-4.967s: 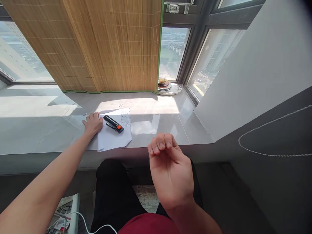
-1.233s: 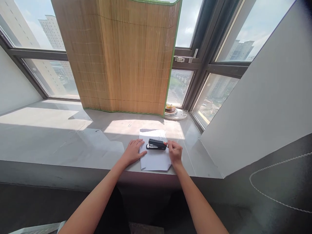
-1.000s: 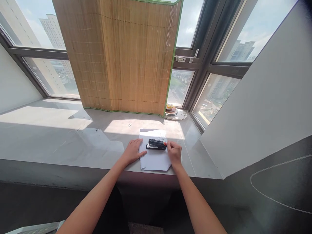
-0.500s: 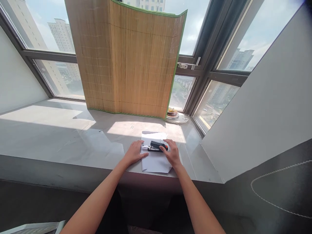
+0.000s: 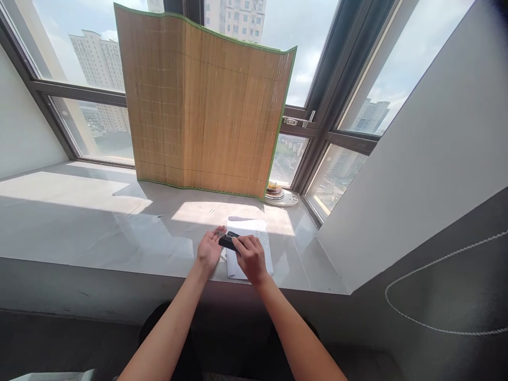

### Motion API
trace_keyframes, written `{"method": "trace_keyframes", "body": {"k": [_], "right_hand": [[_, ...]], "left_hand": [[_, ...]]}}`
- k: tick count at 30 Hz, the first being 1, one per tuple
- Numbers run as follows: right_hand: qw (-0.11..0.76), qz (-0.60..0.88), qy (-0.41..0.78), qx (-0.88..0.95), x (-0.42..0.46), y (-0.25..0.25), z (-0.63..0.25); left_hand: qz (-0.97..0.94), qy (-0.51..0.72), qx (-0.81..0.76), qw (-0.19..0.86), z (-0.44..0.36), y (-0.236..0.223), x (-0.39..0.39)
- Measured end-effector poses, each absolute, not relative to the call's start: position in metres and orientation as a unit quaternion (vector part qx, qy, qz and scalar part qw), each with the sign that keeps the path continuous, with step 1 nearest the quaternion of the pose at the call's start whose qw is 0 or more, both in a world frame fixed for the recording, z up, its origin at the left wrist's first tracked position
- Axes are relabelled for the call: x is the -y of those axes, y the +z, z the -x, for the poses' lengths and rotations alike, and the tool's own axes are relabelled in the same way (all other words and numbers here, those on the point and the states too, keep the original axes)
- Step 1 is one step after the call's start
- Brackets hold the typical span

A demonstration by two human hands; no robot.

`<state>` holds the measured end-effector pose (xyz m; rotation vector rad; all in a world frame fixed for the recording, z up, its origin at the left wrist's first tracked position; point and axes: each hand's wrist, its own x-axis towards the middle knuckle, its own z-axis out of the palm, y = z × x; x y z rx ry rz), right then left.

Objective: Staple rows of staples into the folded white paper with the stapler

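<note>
A black stapler (image 5: 228, 242) is held above the sill in my right hand (image 5: 251, 257), whose fingers wrap around its rear part from above. Its metal front end points left, toward my left hand (image 5: 209, 250). That hand is turned palm up with the fingers extended, close beside and under the front of the stapler. Whether the left fingertips touch the metal I cannot tell. White sheets of paper (image 5: 249, 227) lie on the sill below, partly covered by my right hand, with some writing near their upper right.
A bamboo mat (image 5: 206, 116) with green edging leans upright against the window. Stacked plates (image 5: 281, 198) stand by its right bottom corner. The pale sill (image 5: 99, 233) ends in a front edge close to my forearms. A white slanted wall (image 5: 397, 174) borders the right side.
The stapler has been lifted off the paper by my right hand and moved left. My left hand has left the paper's edge and turned palm up. The view has shifted slightly.
</note>
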<state>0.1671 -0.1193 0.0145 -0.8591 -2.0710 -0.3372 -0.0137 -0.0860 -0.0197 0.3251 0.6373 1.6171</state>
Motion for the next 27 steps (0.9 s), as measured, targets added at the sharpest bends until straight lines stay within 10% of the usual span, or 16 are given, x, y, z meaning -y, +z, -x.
{"method": "trace_keyframes", "body": {"k": [16,27], "right_hand": [[0.345,0.246,-0.318,0.848,0.131,0.007,-0.159],[0.586,0.542,0.037,0.601,0.109,-0.013,-0.164]], "left_hand": [[-0.005,0.648,-0.213,0.731,0.019,-0.017,0.092],[-0.043,0.664,-0.274,0.694,0.012,-0.016,0.098]]}}
